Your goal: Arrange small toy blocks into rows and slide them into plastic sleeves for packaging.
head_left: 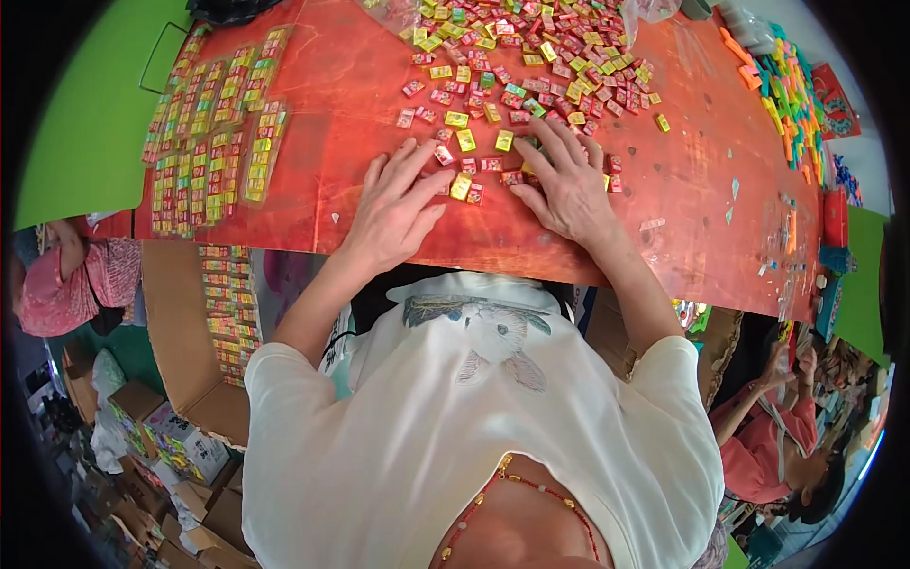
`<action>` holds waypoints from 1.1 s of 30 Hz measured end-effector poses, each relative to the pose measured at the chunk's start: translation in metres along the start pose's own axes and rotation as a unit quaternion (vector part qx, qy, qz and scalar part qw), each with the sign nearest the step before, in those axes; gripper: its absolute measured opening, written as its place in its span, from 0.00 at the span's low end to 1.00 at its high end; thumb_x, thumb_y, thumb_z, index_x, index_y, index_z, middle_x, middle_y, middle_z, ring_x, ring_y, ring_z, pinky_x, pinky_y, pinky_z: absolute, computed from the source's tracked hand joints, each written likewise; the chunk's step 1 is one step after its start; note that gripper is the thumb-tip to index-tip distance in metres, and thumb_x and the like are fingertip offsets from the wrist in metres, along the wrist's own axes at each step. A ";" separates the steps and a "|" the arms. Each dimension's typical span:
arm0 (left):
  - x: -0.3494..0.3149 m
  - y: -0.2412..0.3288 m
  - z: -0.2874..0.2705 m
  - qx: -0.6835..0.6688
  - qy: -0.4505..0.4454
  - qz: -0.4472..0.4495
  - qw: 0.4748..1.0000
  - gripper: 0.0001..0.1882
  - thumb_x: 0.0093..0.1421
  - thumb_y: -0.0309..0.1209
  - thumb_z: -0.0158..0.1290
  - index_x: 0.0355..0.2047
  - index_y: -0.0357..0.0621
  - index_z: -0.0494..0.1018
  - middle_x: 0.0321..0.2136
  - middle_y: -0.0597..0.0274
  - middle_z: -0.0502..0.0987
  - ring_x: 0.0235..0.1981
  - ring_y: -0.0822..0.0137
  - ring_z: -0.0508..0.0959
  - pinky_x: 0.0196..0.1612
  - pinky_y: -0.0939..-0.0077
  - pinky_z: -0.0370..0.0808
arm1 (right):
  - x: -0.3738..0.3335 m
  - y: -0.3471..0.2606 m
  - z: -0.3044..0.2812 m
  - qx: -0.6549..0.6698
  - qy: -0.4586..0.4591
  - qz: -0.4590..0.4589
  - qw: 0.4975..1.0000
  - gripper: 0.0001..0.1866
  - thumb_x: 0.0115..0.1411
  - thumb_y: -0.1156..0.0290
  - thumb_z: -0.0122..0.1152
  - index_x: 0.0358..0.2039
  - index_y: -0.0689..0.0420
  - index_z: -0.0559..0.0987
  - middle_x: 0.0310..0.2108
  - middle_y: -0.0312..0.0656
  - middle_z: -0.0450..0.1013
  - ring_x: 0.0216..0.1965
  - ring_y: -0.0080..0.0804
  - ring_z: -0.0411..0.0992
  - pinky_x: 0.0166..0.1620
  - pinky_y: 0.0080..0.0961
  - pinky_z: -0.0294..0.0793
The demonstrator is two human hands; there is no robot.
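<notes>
Small red, yellow and green boxes lie loose on the red tabletop point(332, 152), thickest in a heap point(588, 47) at the far middle. My left hand point(393, 209) rests palm down at the heap's near left edge, fingers apart, its fingertips beside a few boxes. A yellow box point(461, 186) and several red ones sit between my hands. My right hand point(573, 194) arches over more boxes with its fingers spread; some are partly hidden under it. Neither hand is closed round a box. Clear plastic packs point(223, 180) filled with rows of the same boxes lie at the left.
Below the table's left front edge stands an open cardboard box point(175, 332) holding filled packs. Bright coloured plastic pieces point(791, 95) are piled at the far right. One person in pink point(81, 284) is at the left, another point(773, 441) at the lower right.
</notes>
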State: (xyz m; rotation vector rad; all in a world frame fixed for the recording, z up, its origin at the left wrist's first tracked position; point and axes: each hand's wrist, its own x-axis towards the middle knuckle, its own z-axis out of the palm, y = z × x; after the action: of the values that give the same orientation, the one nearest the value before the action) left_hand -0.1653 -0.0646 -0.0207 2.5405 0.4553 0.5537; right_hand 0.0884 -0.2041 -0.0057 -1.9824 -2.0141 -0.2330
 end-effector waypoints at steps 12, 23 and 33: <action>-0.020 -0.005 -0.021 0.020 0.048 -0.069 0.996 0.27 0.62 0.31 0.54 0.62 0.43 0.68 0.63 0.46 0.65 0.66 0.44 0.63 0.65 0.50 0.60 | -0.004 -0.031 0.002 0.028 -0.022 -0.015 0.999 0.25 0.60 0.57 0.64 0.56 0.50 0.76 0.64 0.43 0.65 0.66 0.42 0.61 0.64 0.48 0.57; -0.016 -0.017 -0.019 0.136 0.041 -0.113 0.983 0.19 0.60 0.35 0.56 0.51 0.44 0.72 0.62 0.47 0.67 0.66 0.45 0.63 0.63 0.42 0.57 | 0.042 -0.081 0.005 0.087 0.043 -0.014 0.995 0.20 0.56 0.60 0.67 0.48 0.52 0.78 0.61 0.43 0.68 0.64 0.42 0.64 0.62 0.50 0.56; -0.018 -0.010 -0.011 0.189 0.066 -0.146 0.969 0.14 0.62 0.33 0.55 0.47 0.46 0.73 0.61 0.50 0.69 0.65 0.47 0.64 0.64 0.38 0.52 | 0.082 -0.087 0.048 0.043 0.050 -0.023 0.998 0.10 0.56 0.66 0.66 0.38 0.54 0.79 0.52 0.41 0.72 0.57 0.39 0.68 0.59 0.49 0.59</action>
State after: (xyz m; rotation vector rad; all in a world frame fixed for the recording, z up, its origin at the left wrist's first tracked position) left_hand -0.1876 -0.0598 -0.0226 2.7241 1.0540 0.5677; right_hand -0.0034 -0.1137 -0.0154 -1.8378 -1.9744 -0.2476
